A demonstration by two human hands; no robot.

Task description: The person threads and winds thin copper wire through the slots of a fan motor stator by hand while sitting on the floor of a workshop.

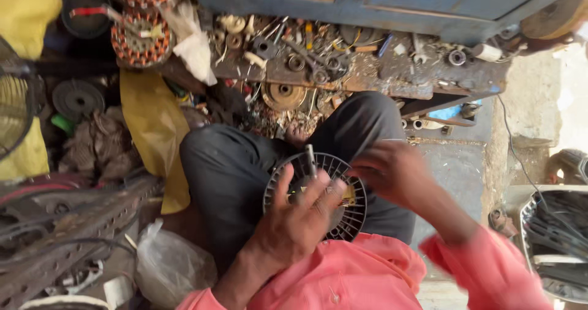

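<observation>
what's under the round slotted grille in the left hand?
Under the grille, black trousers on the seated lap. The left hand covers its centre, beside a protruding shaft; the motor parts behind aren't visible.

Your knees hem the round fan housing on both sides. Ahead, bearings and tools crowd the workbench's near edge; open floor lies rightward.

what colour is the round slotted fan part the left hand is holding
Dark grey to black, with radial slots: the round fan part under the left hand, seen in the head view.
</observation>
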